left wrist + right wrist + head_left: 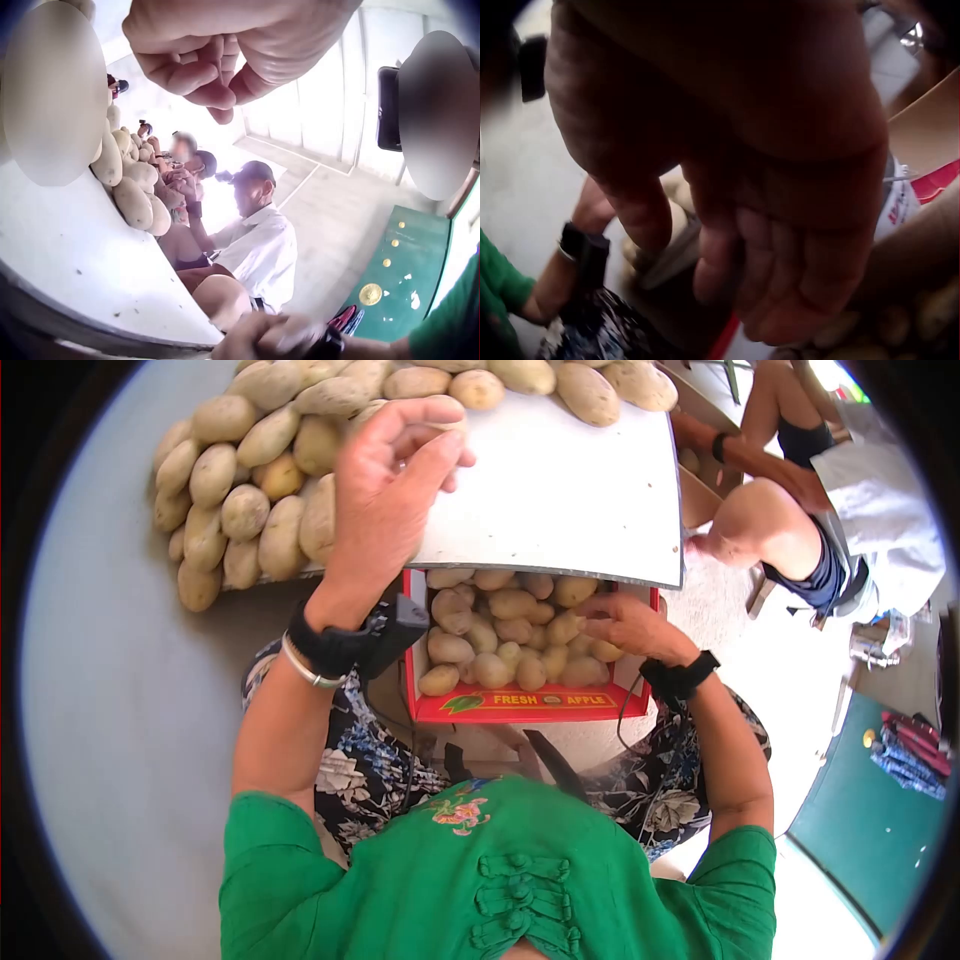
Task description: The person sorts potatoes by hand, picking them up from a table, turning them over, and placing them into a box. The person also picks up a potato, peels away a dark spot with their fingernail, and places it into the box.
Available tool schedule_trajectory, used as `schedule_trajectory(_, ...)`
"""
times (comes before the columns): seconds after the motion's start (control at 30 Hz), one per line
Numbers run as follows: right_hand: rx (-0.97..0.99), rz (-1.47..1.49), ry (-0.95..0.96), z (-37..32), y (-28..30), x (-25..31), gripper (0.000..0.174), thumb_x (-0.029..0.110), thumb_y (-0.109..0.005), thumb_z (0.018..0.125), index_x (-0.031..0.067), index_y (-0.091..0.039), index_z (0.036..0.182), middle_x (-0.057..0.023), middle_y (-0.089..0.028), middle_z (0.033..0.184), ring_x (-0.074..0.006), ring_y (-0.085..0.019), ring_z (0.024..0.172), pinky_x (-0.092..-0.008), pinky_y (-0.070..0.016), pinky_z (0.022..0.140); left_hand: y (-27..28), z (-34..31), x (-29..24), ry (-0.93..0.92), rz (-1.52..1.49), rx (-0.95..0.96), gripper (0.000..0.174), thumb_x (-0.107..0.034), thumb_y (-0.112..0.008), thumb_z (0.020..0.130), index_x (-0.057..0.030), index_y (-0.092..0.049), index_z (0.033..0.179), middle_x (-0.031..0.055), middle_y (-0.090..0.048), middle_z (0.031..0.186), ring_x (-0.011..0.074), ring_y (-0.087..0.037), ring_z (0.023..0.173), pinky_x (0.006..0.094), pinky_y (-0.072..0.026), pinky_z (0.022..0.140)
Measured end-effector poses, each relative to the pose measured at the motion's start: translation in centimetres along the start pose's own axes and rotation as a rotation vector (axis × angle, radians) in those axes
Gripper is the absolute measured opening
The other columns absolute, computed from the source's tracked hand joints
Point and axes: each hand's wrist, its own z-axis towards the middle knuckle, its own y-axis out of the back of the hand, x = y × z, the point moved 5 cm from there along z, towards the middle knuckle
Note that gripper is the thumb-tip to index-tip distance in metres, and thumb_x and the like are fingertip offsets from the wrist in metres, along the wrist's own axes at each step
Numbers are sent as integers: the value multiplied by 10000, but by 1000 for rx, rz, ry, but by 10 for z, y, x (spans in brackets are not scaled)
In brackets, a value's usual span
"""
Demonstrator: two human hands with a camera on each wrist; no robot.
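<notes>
My left hand (pixel 400 480) is raised over the white tabletop (pixel 560 490), beside a pile of pale, elongated potatoes (pixel 270 480). Its fingers are loosely curled, and nothing shows between them in the left wrist view. Below the table edge, a red box (pixel 530 708) marked "FRESH APPLE" holds many potatoes (pixel 490 630). My right hand (pixel 635 628) reaches over the right side of this box, fingertips right by the potatoes. In the right wrist view its thumb (pixel 641 217) and bent fingers (pixel 795 277) stand apart, with nothing seen between them.
The table's front edge (pixel 560 572) overhangs the back of the box. To the right sits a person in a white shirt (pixel 259 251), with more people farther along. A green board (pixel 880 820) stands at the far right. A cable (pixel 622 722) hangs from my right wrist.
</notes>
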Motion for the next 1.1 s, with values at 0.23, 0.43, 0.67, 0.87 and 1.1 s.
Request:
schedule_trajectory(0.23, -203, -318, -341, 4, 27, -106, 258, 138, -565, 782, -40, -612, 963, -212, -639, 887, -285, -631, 865, -335, -486, 743, 20, 6, 1, 10, -105, -62, 183, -117, -549, 901, -38, -581, 1063, 25, -626, 820, 47, -494, 671, 186, -387, 600)
schedule_trajectory(0.43, -331, -667, -511, 38, -6, -197, 432, 275, -628, 772, -4, -530, 1087, -263, -604, 1037, -408, -582, 964, -451, -471, 832, 36, 6, -5, 24, -129, -94, 192, -109, -555, 892, -33, -584, 1066, 25, -630, 842, 43, -495, 684, 187, -387, 612)
schedule_trajectory(0.67, -214, -740, -641, 48, -7, -170, 418, 286, -630, 757, 44, -538, 1086, -245, -635, 966, -376, -592, 983, -443, -479, 831, 43, 1, -3, 18, -52, -117, 212, -108, -557, 881, -33, -576, 1078, 27, -632, 827, 39, -487, 662, 177, -370, 583)
schedule_trajectory(0.87, 152, -324, -133, 36, -30, -11, 544, 332, -747, 656, 30, -577, 1075, -148, -652, 956, -237, -634, 853, -360, -510, 760, 15, -6, -14, -28, -56, 3, 232, -105, -561, 867, -43, -557, 1090, 34, -632, 820, 40, -505, 661, 162, -364, 540)
schedule_trajectory(1.1, -420, 190, 229, -2, 33, 144, 663, 263, -799, 672, 27, -431, 1171, -108, -624, 937, -150, -595, 898, -296, -502, 756, -49, -35, -7, 94, -40, 663, 545, -200, -513, 927, -52, -280, 1397, 85, -436, 1270, 153, -423, 1169, 293, -419, 924)
